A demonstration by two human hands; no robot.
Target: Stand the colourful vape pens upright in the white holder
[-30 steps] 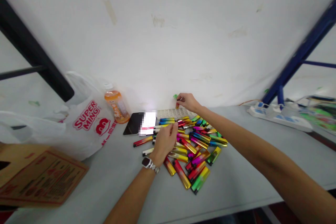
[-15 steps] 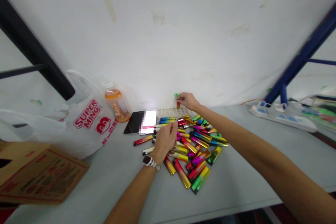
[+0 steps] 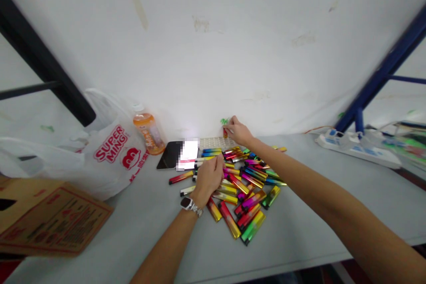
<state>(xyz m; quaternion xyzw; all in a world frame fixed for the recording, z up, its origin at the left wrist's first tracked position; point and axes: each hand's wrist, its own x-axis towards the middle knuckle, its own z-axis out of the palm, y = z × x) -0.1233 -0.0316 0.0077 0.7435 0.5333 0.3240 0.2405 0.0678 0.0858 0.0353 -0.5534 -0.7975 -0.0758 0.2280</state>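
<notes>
Several shiny coloured lighters [image 3: 229, 221] lie in a loose pile on the grey table [image 3: 140, 226]. My right hand [image 3: 238, 131] is closed on a small red lighter [image 3: 225, 133], which stands upright at the pale perforated tray [image 3: 213, 143] by the wall. My left hand [image 3: 210, 176], with a watch at the wrist, rests over the left part of the pile. Its fingers are curled together, and what they hold, if anything, is hidden.
A tablet [image 3: 170, 155] lies behind the pile, left of the tray. Further left are an orange drink bottle [image 3: 149, 135], a white plastic bag [image 3: 109, 164] and a cardboard box [image 3: 53, 217]. A white power strip [image 3: 357, 148] is at the right.
My right hand has shifted very slightly while staying at the red lighter by the tray. My left hand has hardly moved.
</notes>
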